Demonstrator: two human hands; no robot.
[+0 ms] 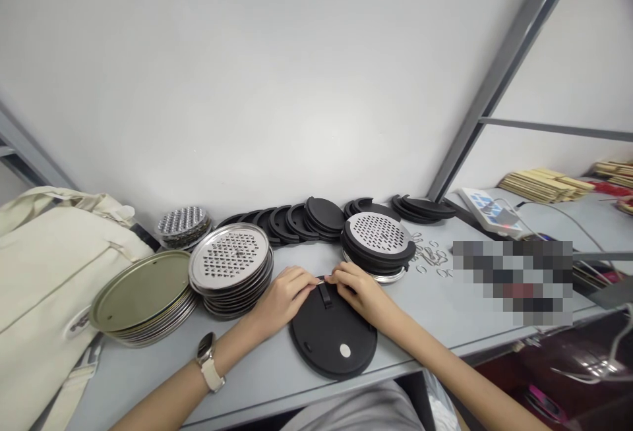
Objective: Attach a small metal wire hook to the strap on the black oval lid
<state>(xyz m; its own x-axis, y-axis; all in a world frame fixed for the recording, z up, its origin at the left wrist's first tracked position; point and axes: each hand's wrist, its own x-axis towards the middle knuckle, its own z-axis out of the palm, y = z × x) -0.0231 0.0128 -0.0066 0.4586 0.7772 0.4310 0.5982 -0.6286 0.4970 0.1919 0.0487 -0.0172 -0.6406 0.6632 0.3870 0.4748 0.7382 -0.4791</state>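
A round black disc (pixel 336 345) lies flat on the table in front of me, with a white oval spot near its lower edge and a short black strap (pixel 325 295) at its far edge. Both hands meet over that strap end. My left hand (pixel 289 292) is closed in a pinch there, and my right hand (pixel 357 289) pinches right beside it. A small shiny metal piece (pixel 321 280) shows between the fingertips; its shape is mostly hidden. Just beyond my right hand stands a stack of black holders topped by a perforated metal grater disc (pixel 380 233).
Left of my hands are stacked grater plates (pixel 230 263) and olive-green round plates (pixel 143 292), beside a cream bag (pixel 59 273). Black discs (pixel 277 223) line the wall. Loose metal rings (pixel 430 256) lie at right, near a power strip (pixel 489 210) and wooden pieces (pixel 544 184).
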